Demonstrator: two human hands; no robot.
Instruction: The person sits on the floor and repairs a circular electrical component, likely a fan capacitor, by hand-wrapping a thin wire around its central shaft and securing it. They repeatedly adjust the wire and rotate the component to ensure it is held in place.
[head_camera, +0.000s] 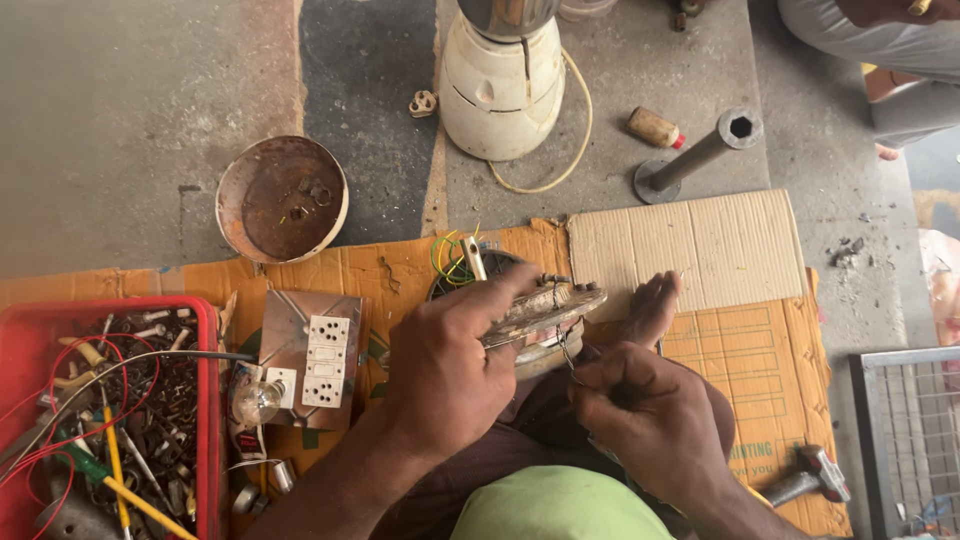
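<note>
The left hand (450, 365) is gripping a round, flat metal motor part (545, 310) over the lap, above the cardboard (690, 250); its disc is lying nearly level, rim tilting up to the right. The right hand (640, 415) is closing around a thin wire hook (568, 358) beneath its edge.

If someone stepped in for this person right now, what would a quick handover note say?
Left hand: closed around the round metal part, tilted over the lap.
Right hand: fingers pinched on something small at the part's lower edge; what it is can't be made out.
Nearby: switch board with bulb, red tray of scrap left, hammer right, mixer base ahead.
Done or left: cannot tell; part is in hand.
</note>
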